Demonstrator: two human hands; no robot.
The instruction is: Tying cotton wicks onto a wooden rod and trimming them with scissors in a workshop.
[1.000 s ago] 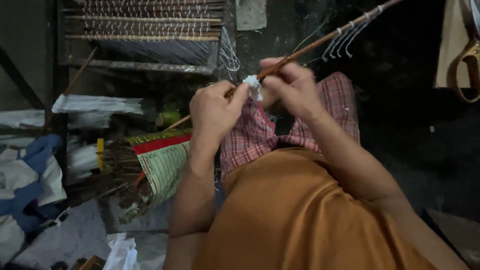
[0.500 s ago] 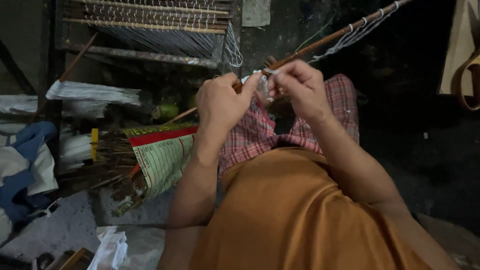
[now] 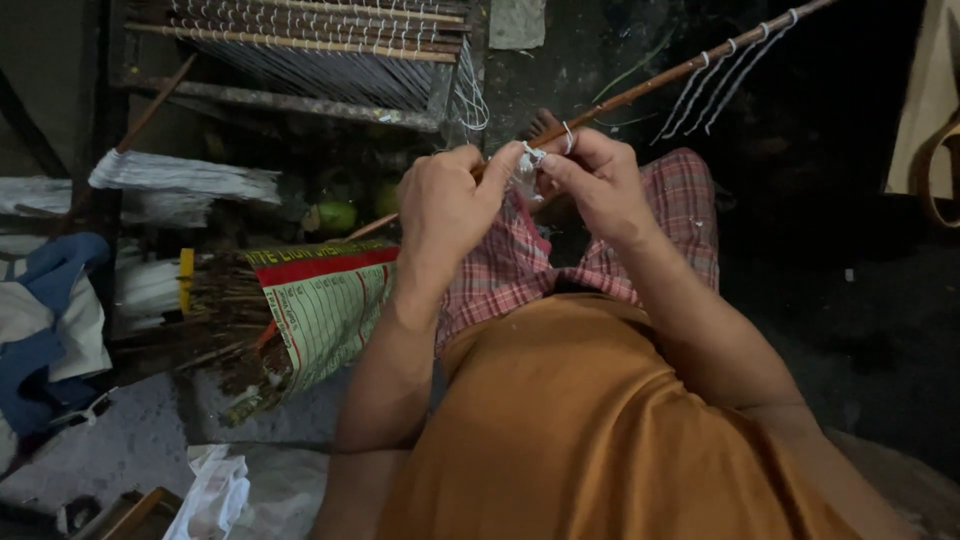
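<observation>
shirt (image 3: pixel 600 430): plain orange. shorts (image 3: pixel 520 260): red and white check. stick (image 3: pixel 640 92): reddish brown, with white thread loops (image 3: pixel 715 85). printed sack (image 3: pixel 325 300): green and white grid, red band. cloth (image 3: pixel 50 330): blue and white.

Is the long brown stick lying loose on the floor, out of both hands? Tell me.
No: the long brown stick is pinched by the left hand and the right hand above the checked cloth.

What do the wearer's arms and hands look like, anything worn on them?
Both forearms are bare, with no sleeves in view. The left hand and right hand have no gloves, and no watch or bands show at the wrists. Rings cannot be told in this dim light.
</observation>
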